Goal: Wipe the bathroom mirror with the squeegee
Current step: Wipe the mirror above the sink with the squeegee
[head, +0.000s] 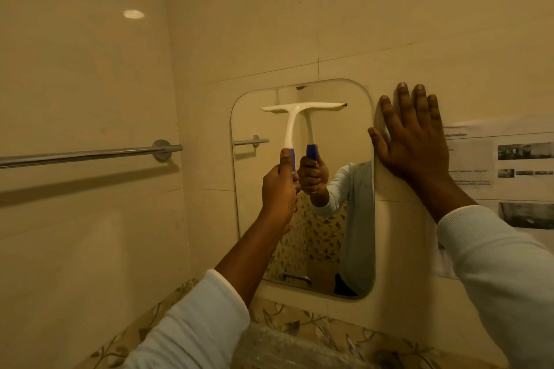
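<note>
Gripping the squeegee (pixel 289 126) low on its blue handle (pixel 292 156), left hand (pixel 280 186) fingers curled round it, blade lying level near the top edge of the mirror (pixel 341 138). Bracing the right hand (pixel 416 141) flat, fingers spread, beside the right edge. Probably handling light and stiff; glass slick, fragile.

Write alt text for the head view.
A person's left hand grips a white squeegee by its blue handle, blade against the top of a wall mirror. The right hand rests flat on the tiled wall beside the mirror. A towel bar is at left.
</note>
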A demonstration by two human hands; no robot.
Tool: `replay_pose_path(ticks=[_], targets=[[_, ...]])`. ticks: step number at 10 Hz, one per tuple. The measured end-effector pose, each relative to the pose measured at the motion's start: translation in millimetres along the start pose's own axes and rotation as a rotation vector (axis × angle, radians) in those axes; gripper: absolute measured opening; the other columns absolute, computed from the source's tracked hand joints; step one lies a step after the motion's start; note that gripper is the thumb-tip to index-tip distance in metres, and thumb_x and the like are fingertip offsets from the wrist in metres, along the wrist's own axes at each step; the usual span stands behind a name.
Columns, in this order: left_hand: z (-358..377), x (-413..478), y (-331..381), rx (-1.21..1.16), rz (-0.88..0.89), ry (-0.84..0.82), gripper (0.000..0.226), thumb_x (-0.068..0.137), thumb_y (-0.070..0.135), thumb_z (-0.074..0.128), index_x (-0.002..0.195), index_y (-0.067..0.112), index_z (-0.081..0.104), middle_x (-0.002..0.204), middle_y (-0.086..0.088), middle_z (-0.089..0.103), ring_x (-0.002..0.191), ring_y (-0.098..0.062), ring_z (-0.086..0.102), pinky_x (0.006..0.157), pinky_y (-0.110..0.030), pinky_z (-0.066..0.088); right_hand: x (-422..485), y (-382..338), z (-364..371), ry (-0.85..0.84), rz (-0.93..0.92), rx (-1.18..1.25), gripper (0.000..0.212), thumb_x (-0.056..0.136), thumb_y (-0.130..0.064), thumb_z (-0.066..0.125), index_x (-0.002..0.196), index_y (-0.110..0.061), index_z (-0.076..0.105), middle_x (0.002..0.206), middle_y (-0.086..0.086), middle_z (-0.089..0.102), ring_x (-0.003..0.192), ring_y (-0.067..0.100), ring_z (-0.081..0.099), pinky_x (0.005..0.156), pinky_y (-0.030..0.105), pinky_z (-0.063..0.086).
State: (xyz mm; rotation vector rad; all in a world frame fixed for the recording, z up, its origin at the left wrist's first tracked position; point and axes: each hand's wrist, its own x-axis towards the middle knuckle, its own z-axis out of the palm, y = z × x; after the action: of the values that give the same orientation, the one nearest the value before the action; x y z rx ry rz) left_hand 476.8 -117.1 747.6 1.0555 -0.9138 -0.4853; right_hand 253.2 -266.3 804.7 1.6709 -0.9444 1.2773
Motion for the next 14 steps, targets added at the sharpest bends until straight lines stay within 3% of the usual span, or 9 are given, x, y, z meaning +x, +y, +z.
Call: replay_pose_path(ticks=[2,9,14], targets=[[-14.9,-25.0,-46.0,0.032,0.000,-0.010,0.064,0.080,0.080,0.044,0.079,0.017,0.057,0.056,0.007,0.045,0.041,-0.005,0.035,0.039,-0.021,0.029,-1.2,0.7,1.6,0.002,0.004,-0.001,0.076,0.104,-0.062,0.025,0.165,-0.018,0.017,0.173,0.016,0.004,0.160,0.039,0.001,0.129,0.054,0.005],[-57.3,-97.0,-176.7,0.031,-0.250,0.007,0.054,0.085,0.067,0.050,0.082,0.014,0.056,0.058,0.004,0.043,0.043,-0.005,0.036,0.040,-0.023,0.029,-0.2,1.0,3.8,0.005,0.013,0.009,0.073,0.105,-0.062,0.024,0.166,-0.022,0.011,0.174,0.015,0.001,0.160,0.038,0.000,0.129,0.056,0.006],[-84.4,-139.3,-225.8,0.073,-0.479,0.046,0.045,0.103,0.045,0.053,0.077,0.008,0.060,0.054,0.001,0.044,0.042,-0.010,0.036,0.041,-0.024,0.032,-0.3,0.1,2.6,0.003,0.014,0.014,0.073,0.105,-0.062,0.024,0.166,-0.022,0.012,0.174,0.015,0.001,0.160,0.038,-0.001,0.129,0.057,0.006]])
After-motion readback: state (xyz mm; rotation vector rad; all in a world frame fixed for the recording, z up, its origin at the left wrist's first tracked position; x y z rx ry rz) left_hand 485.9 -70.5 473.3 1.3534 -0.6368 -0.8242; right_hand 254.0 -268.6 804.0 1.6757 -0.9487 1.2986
